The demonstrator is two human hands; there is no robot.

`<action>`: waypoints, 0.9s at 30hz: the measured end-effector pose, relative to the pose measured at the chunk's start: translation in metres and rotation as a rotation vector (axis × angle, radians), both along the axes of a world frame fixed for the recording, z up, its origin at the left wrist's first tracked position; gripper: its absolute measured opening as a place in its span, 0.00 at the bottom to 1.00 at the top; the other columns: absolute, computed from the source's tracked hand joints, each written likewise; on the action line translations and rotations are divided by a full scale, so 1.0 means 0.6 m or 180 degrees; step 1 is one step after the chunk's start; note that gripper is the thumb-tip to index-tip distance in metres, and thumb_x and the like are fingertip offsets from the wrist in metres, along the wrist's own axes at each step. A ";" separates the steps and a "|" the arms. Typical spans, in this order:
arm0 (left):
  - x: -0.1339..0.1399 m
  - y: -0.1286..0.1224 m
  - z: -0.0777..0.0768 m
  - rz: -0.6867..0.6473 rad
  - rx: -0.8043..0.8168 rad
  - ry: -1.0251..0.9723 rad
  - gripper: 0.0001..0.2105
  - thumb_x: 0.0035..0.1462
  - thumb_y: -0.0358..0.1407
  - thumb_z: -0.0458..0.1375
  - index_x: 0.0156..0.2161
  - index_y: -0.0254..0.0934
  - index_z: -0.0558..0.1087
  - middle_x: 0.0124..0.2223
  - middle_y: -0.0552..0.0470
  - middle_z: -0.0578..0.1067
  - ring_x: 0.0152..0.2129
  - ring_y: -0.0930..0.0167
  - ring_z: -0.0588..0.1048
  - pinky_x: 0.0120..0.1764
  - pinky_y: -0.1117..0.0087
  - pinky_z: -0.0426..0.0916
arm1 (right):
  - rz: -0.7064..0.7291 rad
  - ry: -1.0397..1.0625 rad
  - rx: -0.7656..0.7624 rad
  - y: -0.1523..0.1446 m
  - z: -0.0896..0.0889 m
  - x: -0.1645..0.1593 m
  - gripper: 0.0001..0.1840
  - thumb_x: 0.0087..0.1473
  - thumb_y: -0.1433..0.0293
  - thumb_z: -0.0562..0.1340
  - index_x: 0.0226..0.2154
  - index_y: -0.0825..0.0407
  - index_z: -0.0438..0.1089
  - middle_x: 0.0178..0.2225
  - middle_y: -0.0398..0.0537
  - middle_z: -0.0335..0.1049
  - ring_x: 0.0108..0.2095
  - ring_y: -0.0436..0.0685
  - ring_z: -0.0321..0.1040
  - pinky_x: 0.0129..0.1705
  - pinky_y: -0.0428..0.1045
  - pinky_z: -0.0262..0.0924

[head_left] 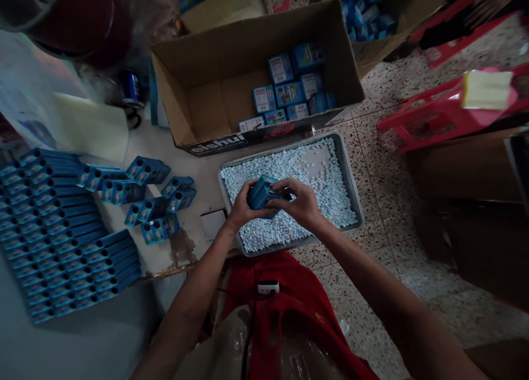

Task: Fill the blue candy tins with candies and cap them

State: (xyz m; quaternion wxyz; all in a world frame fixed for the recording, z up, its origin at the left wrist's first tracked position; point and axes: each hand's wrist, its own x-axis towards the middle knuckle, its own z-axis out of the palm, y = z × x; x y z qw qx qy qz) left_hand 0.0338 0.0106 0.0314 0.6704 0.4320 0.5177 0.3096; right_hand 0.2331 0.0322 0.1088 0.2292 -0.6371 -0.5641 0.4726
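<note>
Over a grey tray [359,206] of small pale-blue and white balls [273,235], both of my hands are at a small blue printed box [261,191]. My left hand [242,206] wraps round the box from the left and below. On its right side, my right hand [298,201] has its fingers bent against the box's end; whether they pinch a flap or something small I cannot make out. Behind the tray stands a large cardboard carton [198,107] with several similar blue boxes [289,93] lying in its right part.
Stacked blue boxes with round holes [61,231] fill the table's left side, and several loose ones [151,204] stand nearer the tray. A blue can [132,88] is behind. Red plastic stools [446,113] and another person's hand [491,8] are at the right.
</note>
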 end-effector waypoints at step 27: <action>-0.052 -0.046 -0.030 0.0513 -0.1220 -0.0114 0.34 0.33 0.41 0.81 0.49 0.36 0.78 0.50 0.46 0.83 0.46 0.58 0.81 0.59 0.49 0.74 | -0.1475 -0.2332 -0.0099 -0.192 -0.110 0.208 0.25 0.70 0.55 0.53 0.59 0.51 0.70 0.67 0.64 0.61 0.71 0.68 0.54 0.73 0.70 0.47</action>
